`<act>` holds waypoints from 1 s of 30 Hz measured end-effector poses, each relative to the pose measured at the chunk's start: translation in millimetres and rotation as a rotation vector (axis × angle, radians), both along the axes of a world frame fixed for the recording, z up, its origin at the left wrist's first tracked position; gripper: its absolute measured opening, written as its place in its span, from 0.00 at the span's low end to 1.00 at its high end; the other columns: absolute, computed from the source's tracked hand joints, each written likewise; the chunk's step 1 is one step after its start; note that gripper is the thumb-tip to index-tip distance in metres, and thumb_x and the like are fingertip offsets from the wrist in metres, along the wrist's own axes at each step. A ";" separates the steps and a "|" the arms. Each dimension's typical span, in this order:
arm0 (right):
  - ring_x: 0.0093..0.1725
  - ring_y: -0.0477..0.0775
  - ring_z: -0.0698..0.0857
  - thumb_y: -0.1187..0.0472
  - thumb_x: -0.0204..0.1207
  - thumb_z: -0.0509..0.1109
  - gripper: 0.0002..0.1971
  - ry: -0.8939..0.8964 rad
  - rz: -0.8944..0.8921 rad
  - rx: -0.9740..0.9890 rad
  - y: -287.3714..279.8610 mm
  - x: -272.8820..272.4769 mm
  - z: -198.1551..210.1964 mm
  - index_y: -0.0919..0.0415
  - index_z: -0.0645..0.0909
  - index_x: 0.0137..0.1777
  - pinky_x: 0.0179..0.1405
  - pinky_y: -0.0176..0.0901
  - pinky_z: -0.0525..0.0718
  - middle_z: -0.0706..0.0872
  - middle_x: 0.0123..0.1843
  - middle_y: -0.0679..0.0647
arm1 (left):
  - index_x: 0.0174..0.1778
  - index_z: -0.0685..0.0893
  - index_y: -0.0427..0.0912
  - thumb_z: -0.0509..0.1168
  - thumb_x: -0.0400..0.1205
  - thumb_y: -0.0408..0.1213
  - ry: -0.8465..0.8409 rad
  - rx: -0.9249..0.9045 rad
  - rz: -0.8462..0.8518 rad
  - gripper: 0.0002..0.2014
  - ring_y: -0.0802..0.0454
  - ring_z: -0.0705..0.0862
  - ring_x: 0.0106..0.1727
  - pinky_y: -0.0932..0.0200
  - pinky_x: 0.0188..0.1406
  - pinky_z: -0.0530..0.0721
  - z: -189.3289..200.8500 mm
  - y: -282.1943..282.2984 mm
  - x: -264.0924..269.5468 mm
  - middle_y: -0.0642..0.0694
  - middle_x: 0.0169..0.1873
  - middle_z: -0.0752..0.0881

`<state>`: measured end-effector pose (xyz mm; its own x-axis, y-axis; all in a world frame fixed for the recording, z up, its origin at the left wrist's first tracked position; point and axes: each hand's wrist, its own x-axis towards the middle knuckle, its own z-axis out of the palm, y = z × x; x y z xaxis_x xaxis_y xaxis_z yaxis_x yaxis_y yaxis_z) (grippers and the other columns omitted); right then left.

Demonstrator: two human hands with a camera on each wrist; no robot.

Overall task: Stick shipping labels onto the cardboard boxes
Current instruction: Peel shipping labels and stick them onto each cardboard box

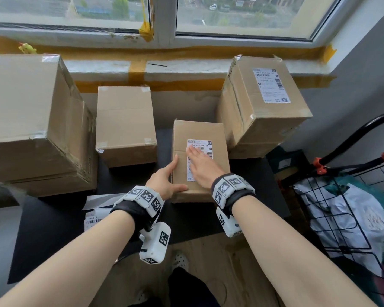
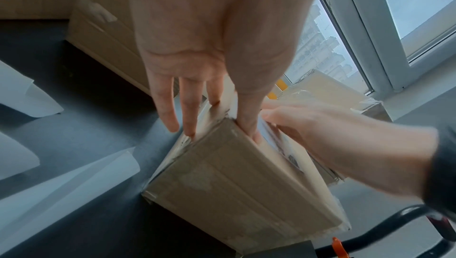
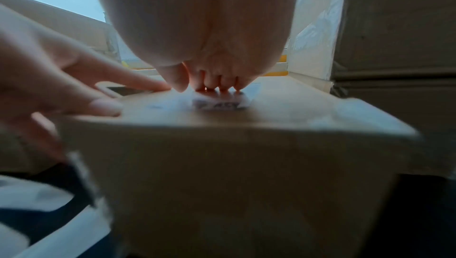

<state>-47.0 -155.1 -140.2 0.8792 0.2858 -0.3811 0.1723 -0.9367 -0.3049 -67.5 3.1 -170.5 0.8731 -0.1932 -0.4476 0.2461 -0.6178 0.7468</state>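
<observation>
Small cardboard box (image 1: pixel 201 138) on the dark table (image 1: pixel 53 229), the reference for all positions. A white shipping label (image 1: pixel 201 145) lies on its top face. The right hand (image 1: pixel 201 167) rests flat on the label, fingers straight and close together. The left hand (image 1: pixel 165 179) braces the box's near left corner, thumb along the near edge, fingers extended down the left side. Left of the box: an unlabelled medium box (image 1: pixel 124 122), then a large box (image 1: pixel 31 120). Right and behind: a labelled box (image 1: pixel 259 100), touching or nearly so. Near left: loose label sheets (image 1: pixel 93 214). Far right: a wire cart (image 1: pixel 341 207).
</observation>
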 end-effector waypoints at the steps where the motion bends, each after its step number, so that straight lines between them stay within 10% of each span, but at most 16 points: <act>1: 0.85 0.50 0.46 0.59 0.87 0.46 0.27 -0.002 0.008 0.019 -0.3 -10.9 0.1 0.61 0.44 0.84 0.82 0.42 0.43 0.46 0.86 0.53 | 0.79 0.54 0.67 0.79 0.67 0.44 -0.002 0.000 0.001 0.50 0.49 0.77 0.72 0.47 0.66 0.81 0.6 -0.3 -0.3 0.49 0.71 0.78; 9: 0.85 0.47 0.47 0.56 0.87 0.47 0.26 -0.010 0.056 0.085 -15.6 -74.5 -2.8 0.57 0.49 0.84 0.82 0.40 0.43 0.49 0.86 0.49 | 0.80 0.54 0.63 0.78 0.69 0.43 -0.008 0.005 -0.012 0.49 0.49 0.82 0.65 0.55 0.62 0.82 8.6 1.0 -2.7 0.49 0.69 0.80; 15: 0.85 0.46 0.47 0.52 0.87 0.46 0.26 -0.081 -0.113 0.007 -49.2 -89.1 -6.8 0.58 0.48 0.83 0.81 0.38 0.41 0.49 0.86 0.51 | 0.81 0.50 0.61 0.78 0.70 0.34 0.047 -0.088 0.066 0.52 0.50 0.76 0.72 0.43 0.67 0.79 15.7 -3.8 -6.6 0.53 0.76 0.72; 20: 0.84 0.52 0.54 0.53 0.85 0.57 0.32 -0.047 -0.575 0.325 -54.4 -79.8 -6.1 0.58 0.48 0.84 0.82 0.46 0.54 0.48 0.86 0.50 | 0.82 0.55 0.54 0.72 0.74 0.26 0.187 -0.218 0.175 0.45 0.46 0.77 0.71 0.63 0.28 0.82 26.1 -7.3 -9.2 0.47 0.76 0.71; 30: 0.73 0.51 0.75 0.73 0.79 0.64 0.29 0.079 -0.870 0.856 -68.8 -71.8 -6.1 0.62 0.64 0.79 0.75 0.48 0.73 0.77 0.73 0.55 | 0.76 0.69 0.52 0.60 0.85 0.32 0.233 -0.335 0.284 0.24 0.54 0.87 0.32 0.62 0.24 0.85 22.8 -8.3 -14.4 0.45 0.60 0.84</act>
<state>-118.8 -223.9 -146.3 0.8851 -0.2018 -0.4195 -0.4585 -0.2222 -0.8605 -82.0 -5.1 -147.7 0.7961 -0.1294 -0.5912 0.5539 -0.2376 0.7979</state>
